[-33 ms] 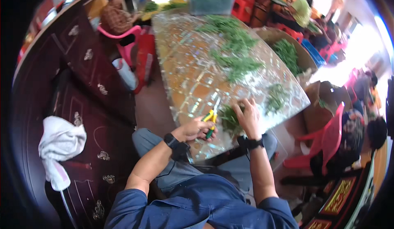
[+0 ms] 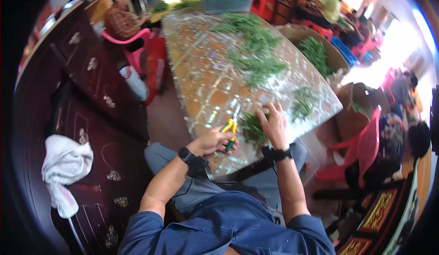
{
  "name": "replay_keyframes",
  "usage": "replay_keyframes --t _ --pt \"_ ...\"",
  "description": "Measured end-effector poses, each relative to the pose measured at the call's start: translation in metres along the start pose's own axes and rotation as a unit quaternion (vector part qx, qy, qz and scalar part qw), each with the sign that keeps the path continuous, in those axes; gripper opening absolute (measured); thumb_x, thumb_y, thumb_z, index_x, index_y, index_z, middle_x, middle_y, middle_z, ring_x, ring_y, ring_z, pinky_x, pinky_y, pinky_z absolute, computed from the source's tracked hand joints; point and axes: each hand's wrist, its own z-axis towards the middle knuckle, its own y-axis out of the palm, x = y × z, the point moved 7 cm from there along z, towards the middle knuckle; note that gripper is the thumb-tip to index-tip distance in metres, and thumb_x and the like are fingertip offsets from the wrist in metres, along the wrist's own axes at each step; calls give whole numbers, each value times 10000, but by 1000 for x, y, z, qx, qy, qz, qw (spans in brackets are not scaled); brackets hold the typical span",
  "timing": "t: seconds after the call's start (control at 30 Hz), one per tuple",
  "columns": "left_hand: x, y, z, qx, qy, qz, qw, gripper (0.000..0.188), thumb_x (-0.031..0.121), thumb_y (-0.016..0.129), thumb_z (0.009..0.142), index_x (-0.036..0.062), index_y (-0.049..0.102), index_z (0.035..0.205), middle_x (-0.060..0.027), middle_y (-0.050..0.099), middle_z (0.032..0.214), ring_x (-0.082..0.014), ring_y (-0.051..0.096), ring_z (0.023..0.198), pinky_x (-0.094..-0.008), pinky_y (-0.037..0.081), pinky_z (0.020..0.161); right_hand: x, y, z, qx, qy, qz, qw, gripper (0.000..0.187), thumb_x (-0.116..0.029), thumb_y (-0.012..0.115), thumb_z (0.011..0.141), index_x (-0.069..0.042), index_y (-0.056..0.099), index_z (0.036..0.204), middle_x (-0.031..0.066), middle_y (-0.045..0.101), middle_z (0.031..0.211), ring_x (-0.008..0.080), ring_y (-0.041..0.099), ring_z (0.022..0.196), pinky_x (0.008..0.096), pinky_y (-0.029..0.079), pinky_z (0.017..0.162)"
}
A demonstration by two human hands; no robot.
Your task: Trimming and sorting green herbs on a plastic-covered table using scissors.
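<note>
My left hand [image 2: 218,141] is wrapped round a pair of pliers [image 2: 231,127] with yellow and green handles. Their metal jaws point away from me, over the table. Just right of them lies a small bunch of green sprigs [image 2: 253,129] near the table's close edge. My right hand [image 2: 274,123] is at the right side of this bunch, its fingers bent and apart. I cannot make out anything held between them. A thinner clump of sprigs [image 2: 304,104] lies farther right, and a long green heap [image 2: 256,44] stretches toward the far end.
The table [image 2: 196,81] has a shiny patterned cover. A clear plastic tub [image 2: 227,0] stands at its far end. Cardboard boxes [image 2: 340,65] and a pink chair [image 2: 354,150] are on the right, dark drawers [image 2: 107,136] on the left. Several people sit around the room.
The whole view has shifted slightly, so the table and room sit a little farther left. The pliers' handles look slightly more spread. Both hands stay in nearly the same place.
</note>
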Motion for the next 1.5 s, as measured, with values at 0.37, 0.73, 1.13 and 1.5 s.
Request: replay_keyframes --t 0.37,0.73,1.13,1.5 --pt "21 15 -6 -45 75 -34 996 482 200 554 985 49 417 1422 -147 632 1144 -270 657 1028 -424 557 850 72 -6 22 -53 72 51 995 290 -287 693 849 -68 680 1038 143 675 991 332 660 928 438 514 825" --pt "18 -4 -8 17 76 -61 995 531 172 550 966 57 384 1457 -174 622 1216 -296 645 1087 -447 546 886 137 -54 32 88 92 -154 980 276 -288 693 821 -88 689 1010 128 689 970 356 647 972 435 506 862" --pt "32 15 -18 13 91 12 996 553 162 586 945 58 395 1453 -153 620 1173 -273 647 1045 -409 549 870 162 -70 33 118 152 -75 979 197 -254 643 885 -100 690 998 141 714 900 332 668 864 418 504 813" --pt "62 57 -27 29 165 436 884 592 206 620 955 38 370 1464 -66 613 1086 -184 623 957 -307 482 860 35 -58 2 -57 124 482 865 139 -136 520 1010 -24 573 1074 0 567 816 99 545 739 264 466 730"
